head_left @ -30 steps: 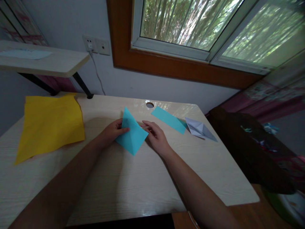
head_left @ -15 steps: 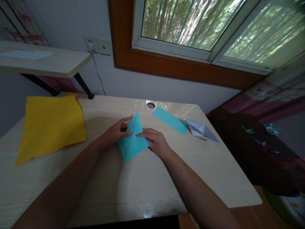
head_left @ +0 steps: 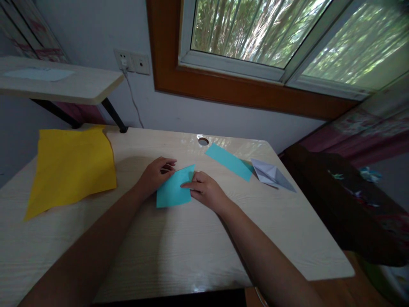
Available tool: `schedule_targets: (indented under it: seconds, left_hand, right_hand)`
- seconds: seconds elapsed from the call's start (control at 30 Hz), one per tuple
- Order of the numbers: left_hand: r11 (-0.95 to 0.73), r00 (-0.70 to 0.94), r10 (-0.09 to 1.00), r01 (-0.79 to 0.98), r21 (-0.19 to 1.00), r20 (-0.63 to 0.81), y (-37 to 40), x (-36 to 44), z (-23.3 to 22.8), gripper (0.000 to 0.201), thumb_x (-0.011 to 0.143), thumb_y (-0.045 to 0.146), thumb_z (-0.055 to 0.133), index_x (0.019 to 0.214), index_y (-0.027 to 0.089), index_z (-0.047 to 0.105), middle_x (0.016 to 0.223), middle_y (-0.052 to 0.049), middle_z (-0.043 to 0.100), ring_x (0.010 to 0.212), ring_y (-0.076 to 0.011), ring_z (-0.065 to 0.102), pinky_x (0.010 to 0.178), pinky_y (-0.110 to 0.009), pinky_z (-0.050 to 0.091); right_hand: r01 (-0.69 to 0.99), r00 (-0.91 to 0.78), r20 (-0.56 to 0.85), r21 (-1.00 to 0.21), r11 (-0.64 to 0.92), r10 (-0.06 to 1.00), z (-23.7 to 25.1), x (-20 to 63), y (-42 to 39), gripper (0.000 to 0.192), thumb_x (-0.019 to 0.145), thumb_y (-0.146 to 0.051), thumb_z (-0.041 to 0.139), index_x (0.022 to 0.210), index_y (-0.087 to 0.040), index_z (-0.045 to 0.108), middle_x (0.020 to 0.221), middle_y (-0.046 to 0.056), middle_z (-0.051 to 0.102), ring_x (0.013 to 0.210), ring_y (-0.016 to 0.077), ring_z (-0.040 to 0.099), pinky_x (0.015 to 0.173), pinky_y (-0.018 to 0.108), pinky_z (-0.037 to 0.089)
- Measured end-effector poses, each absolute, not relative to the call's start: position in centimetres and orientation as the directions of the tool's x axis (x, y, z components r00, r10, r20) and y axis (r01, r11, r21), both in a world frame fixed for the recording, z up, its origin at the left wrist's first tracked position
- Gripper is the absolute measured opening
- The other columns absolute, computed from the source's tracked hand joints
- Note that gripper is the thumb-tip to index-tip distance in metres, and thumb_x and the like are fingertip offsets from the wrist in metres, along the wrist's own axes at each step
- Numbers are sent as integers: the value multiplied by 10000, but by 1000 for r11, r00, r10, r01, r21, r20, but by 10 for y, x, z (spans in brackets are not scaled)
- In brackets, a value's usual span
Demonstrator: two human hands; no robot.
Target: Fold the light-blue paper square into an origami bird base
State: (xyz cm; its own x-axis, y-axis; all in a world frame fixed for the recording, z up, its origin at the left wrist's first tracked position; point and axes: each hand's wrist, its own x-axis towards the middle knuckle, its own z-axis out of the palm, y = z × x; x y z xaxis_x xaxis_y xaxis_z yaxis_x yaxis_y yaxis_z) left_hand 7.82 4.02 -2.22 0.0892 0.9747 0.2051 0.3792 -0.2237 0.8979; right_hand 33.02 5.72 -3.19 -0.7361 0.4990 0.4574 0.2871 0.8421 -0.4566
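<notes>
A folded sheet of turquoise paper (head_left: 174,190) is between my hands, low over the middle of the desk. My left hand (head_left: 156,175) holds its upper left edge, the thumb along the paper and the fingers curved behind. At the right edge, my right hand (head_left: 206,191) pinches the sheet, its index finger lying across the front and the other fingers curled. A turquoise paper strip (head_left: 228,161) lies beyond my right hand. Touching or close to the strip's right end is a folded white paper piece (head_left: 271,175) with a pointed tip.
A large yellow sheet (head_left: 73,170) lies on the desk (head_left: 134,256) at the left, under a raised shelf (head_left: 96,87) on black legs. A round cable hole (head_left: 203,141) is near the back edge. Behind stands a window (head_left: 236,34).
The turquoise paper has been turned, from a kite shape pointing away to a squarer shape with its corner toward the upper right. Both hands have shifted slightly along its edges.
</notes>
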Motion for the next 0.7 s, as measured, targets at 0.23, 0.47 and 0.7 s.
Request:
schedule_targets:
  seconds: [0.23,0.47,0.7]
  left_hand:
    - [-443,244,893,629,639,379,39,79,-18,217,906,264,606,1070,221,741,1035,-71,700,1032,-244,627,991,-446,500]
    - [-606,494,794,607,514,353,36,71,-26,284,936,216,584,1168,274,737,1264,-71,703,1247,-260,595,1183,-538,342]
    - [-583,552,803,653,484,223,31,70,-29,391,1019,315,490,1393,319,606,1502,-47,561,1466,-259,430,1246,-574,204]
  right_hand:
    - [319,-765,420,-413,853,489,-28,331,57,219,958,-321,649,1136,-269,767,980,79,601,927,213,558,797,355,490]
    - [422,-745,367,-386,820,556,-21,337,60,271,944,-282,663,1198,-240,749,983,99,606,917,226,555,816,379,499]
    - [300,-745,429,-469,831,511,-30,340,65,198,914,-299,713,1095,-281,790,1025,93,617,962,224,585,863,399,518]
